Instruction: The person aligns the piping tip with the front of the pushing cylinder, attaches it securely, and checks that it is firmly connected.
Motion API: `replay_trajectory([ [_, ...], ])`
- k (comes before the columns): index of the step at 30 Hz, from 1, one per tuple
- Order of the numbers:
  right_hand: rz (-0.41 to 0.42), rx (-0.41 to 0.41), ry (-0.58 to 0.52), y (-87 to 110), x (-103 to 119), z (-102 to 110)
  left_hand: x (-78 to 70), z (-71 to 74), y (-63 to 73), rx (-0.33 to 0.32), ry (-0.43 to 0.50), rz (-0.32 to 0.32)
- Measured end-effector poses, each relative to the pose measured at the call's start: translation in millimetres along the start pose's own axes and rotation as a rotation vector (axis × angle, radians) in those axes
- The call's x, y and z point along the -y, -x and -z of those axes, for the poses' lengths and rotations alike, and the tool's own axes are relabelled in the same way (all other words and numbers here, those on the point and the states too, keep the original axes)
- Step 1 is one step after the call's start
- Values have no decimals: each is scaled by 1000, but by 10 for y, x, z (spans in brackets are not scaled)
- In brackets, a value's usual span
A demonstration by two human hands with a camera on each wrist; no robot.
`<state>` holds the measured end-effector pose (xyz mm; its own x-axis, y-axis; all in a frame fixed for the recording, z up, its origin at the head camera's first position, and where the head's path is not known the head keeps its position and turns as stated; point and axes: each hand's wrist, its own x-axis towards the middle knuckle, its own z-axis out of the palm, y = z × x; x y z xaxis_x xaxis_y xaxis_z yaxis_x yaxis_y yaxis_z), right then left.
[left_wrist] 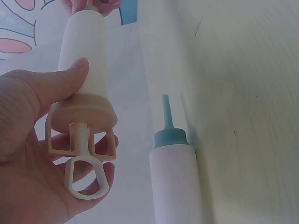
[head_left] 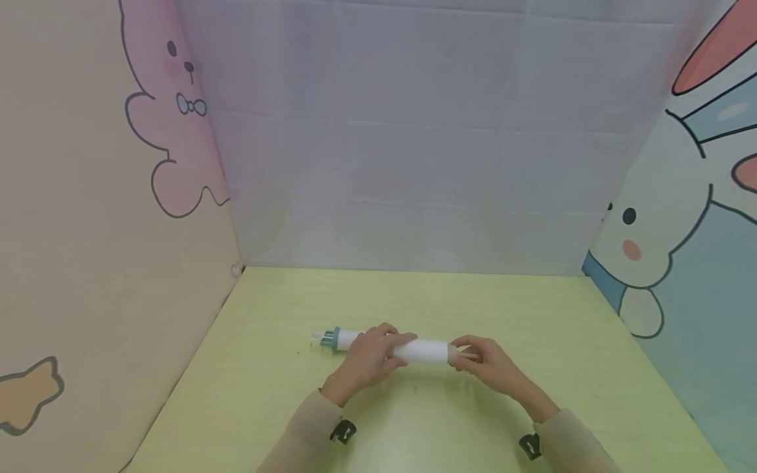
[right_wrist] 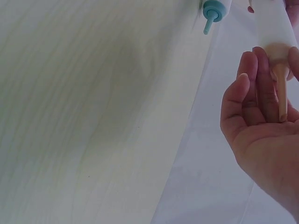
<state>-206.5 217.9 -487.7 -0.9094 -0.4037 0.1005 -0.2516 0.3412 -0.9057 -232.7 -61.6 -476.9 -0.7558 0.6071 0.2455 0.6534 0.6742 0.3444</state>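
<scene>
My left hand [head_left: 368, 360] grips the white barrel of a large plastic syringe [head_left: 428, 351] with peach end pieces. In the left wrist view, the thumb lies along the barrel [left_wrist: 84, 42], above the peach finger grip [left_wrist: 83, 113] and the white pull ring [left_wrist: 88, 179]. At the opposite end, my right hand [head_left: 487, 364] holds the peach cap with its fingertips, and the long nozzle [right_wrist: 282, 91] extends over the palm. Behind the left hand, a second white syringe [head_left: 349, 339] with teal ends lies on the table. Its teal nozzle [left_wrist: 167, 112] shows in the left wrist view.
The pale yellow-green table [head_left: 284, 302] carries the teal-ended syringe. A whitish cloth wall [head_left: 414, 144] stands along its back edge, with cartoon-printed walls at left [head_left: 89, 263] and right [head_left: 704, 295].
</scene>
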Motion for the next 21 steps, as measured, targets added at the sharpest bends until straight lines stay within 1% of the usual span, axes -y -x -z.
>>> replay_trajectory([
  [7,28,69,-12,-26,6,33,9,-13,-4,-7,-6,-9],
  [11,15,94,13,-43,-6,42,11,-14,-1,-1,-8,-7],
  [14,-4,89,7,-46,-8,41,16,-13,3,0,-14,-6],
  [17,-11,54,-4,-37,-9,25,18,-13,4,-7,-16,-12],
  [21,12,-2,-11,-27,-3,0,17,-26,-4,-8,-12,-15],
])
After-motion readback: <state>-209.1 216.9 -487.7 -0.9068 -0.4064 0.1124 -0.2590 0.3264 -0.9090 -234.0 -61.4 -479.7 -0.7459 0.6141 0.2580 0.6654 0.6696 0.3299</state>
